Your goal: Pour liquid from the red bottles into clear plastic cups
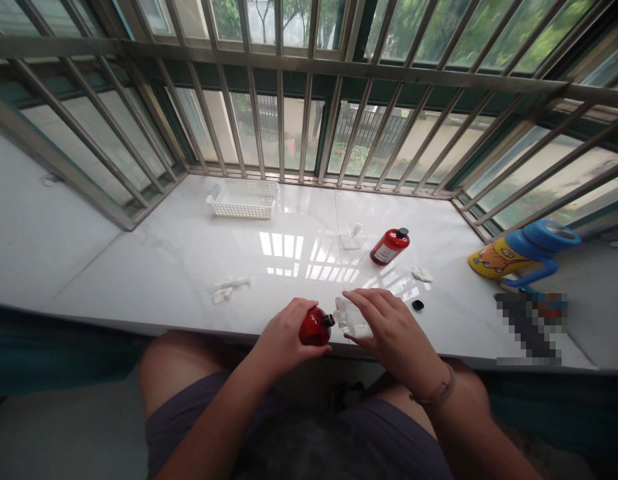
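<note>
My left hand is wrapped round a red bottle, which is tilted with its uncapped dark neck to the right. In my right hand is a clear bottle, its mouth turned left towards the red bottle's neck. The two openings are very close; whether they touch I cannot tell. A loose black cap lies on the white counter just right of my right hand. Behind it stands a second red bottle with a white label and a black cap on.
A white perforated basket sits at the back left of the counter. Crumpled tissues lie at the left, another tissue at the right. A blue and yellow tumbler stands far right. Metal window bars close off the back.
</note>
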Available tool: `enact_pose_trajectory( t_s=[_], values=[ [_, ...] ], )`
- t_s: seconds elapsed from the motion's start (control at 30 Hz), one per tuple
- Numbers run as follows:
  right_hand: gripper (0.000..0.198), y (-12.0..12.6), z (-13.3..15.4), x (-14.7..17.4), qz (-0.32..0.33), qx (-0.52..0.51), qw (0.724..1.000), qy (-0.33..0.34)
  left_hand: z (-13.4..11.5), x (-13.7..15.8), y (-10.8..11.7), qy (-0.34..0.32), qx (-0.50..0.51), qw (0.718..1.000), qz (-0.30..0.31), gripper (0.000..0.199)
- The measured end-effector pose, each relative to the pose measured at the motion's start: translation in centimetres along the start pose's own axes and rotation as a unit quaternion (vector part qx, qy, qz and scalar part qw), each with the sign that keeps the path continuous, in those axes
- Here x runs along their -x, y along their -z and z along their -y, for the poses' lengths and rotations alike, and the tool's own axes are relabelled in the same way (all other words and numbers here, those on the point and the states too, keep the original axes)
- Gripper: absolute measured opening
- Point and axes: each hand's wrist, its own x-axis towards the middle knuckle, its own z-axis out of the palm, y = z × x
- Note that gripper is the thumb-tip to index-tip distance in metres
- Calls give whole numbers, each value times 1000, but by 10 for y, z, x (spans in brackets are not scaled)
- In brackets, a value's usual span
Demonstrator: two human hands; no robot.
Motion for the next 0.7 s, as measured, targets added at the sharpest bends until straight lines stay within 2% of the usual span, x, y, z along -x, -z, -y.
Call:
enact_pose_trajectory(
  t_s=[0.7],
  values=[
    [80,3,1,-1,12,3,1000,0,-1,0,0,-3,3,1000,-6,80]
  ],
)
